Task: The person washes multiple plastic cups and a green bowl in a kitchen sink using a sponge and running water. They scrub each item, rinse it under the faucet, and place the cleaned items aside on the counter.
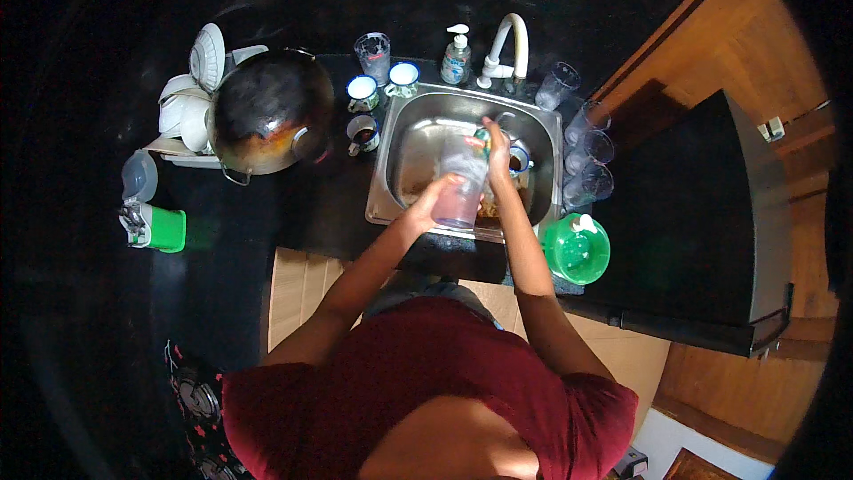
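Over the steel sink (416, 167), my left hand (436, 200) grips a clear plastic tumbler (463, 177) near its base. My right hand (494, 150) is at the tumbler's upper end, with a green and yellow sponge (482, 140) under its fingers against the tumbler. Partly hidden behind my right hand, an enamel mug (520, 160) with dark liquid stands in the sink. Brownish residue (490, 208) lies on the sink's bottom. The tumbler looks slightly blurred.
Enamel mugs (362, 93) and a tumbler (374, 57) stand left of the sink, beyond them a blackened wok (273, 113) against white dishes (183, 113). Behind are a soap bottle (456, 61) and white faucet (513, 47). Several clear glasses (588, 183) and a green container (578, 250) line the right.
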Motion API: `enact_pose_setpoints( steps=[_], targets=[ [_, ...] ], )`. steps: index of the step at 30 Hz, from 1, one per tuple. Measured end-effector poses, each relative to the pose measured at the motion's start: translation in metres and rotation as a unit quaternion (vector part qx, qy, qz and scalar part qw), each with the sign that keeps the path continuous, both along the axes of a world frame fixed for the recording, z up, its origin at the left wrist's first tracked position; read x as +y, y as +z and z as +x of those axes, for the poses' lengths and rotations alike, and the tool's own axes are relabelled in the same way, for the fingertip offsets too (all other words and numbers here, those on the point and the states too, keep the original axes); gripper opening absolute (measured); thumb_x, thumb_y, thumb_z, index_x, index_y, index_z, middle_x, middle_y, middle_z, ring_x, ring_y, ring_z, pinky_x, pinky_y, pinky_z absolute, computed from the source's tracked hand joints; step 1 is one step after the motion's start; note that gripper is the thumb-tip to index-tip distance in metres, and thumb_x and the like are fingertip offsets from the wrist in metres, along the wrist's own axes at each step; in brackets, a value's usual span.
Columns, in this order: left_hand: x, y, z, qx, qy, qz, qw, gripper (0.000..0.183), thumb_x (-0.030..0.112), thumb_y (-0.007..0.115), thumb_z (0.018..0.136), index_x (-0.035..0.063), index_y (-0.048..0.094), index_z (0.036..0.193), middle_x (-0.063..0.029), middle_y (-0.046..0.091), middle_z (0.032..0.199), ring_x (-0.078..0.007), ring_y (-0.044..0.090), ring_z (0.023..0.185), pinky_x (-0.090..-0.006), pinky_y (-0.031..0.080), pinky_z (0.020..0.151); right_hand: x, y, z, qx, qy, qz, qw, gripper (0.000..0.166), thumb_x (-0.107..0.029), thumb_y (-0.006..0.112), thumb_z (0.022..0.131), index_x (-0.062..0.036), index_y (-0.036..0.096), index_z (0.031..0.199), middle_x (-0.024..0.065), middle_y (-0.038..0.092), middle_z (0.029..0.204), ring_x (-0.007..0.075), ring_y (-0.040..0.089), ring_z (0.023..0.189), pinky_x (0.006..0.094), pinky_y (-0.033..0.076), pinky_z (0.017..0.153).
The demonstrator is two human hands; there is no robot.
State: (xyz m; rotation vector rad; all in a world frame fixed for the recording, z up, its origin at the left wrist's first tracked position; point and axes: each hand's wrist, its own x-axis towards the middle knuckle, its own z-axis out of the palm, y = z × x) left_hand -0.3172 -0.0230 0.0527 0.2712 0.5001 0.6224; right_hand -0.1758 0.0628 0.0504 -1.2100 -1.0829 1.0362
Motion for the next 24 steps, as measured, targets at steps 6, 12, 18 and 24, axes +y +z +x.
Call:
enact_pose_setpoints(
  steps=[6, 12, 18, 24],
  targets=[
    [0.005, 0.007, 0.007, 0.038, 0.005, 0.018, 0.999, 0.052, 0.04, 0.053, 0.076, 0.0016, 0.049, 0.111, -0.0119, 0.06, 0.093, -0.0221, 0.059, 0.082, -0.0341, 0.049, 0.072, 0.006, -0.002, 0.008, -0.015, -0.02, -0.032, 0.999, 0.032, -0.032, 0.056, 0.078, -0.0009, 0.057, 0.07, 0.0009, 0.053, 0.062, 0.012, 0.049, 0.054, 0.0266, 0.037, 0.051],
    [-0.008, 0.018, 0.007, 0.069, 0.035, 0.002, 0.997, 0.046, 0.035, 0.053, 0.079, 0.0008, 0.049, 0.11, -0.0117, 0.059, 0.09, -0.0215, 0.059, 0.076, -0.0321, 0.049, 0.068, -0.002, 0.009, 0.012, -0.023, -0.027, 0.036, 0.999, 0.038, -0.034, 0.056, 0.079, -0.0007, 0.058, 0.061, -0.001, 0.05, 0.056, 0.0114, 0.045, 0.053, 0.0293, 0.037, 0.053],
    [0.012, 0.007, 0.002, -0.212, -0.001, -0.024, 0.977, 0.059, 0.041, 0.045, 0.084, -0.0016, 0.035, 0.124, -0.021, 0.049, 0.113, -0.0305, 0.053, 0.096, -0.04, 0.047, 0.079, 0.007, -0.017, 0.014, 0.122, -0.17, 0.003, 0.978, 0.031, -0.031, 0.052, 0.083, -0.0014, 0.057, 0.075, -0.0013, 0.049, 0.061, 0.0116, 0.045, 0.055, 0.0257, 0.038, 0.055],
    [0.024, -0.039, -0.005, -0.044, 0.264, 0.026, 0.963, 0.047, 0.03, 0.061, 0.078, 0.0048, 0.044, 0.114, -0.0145, 0.047, 0.113, -0.0307, 0.046, 0.108, -0.0439, 0.042, 0.09, -0.01, -0.014, 0.001, -0.008, -0.245, 0.059, 0.968, 0.045, -0.03, 0.044, 0.089, -0.0008, 0.044, 0.054, 0.0002, 0.04, 0.048, 0.0111, 0.035, 0.046, 0.0332, 0.028, 0.046]
  ],
)
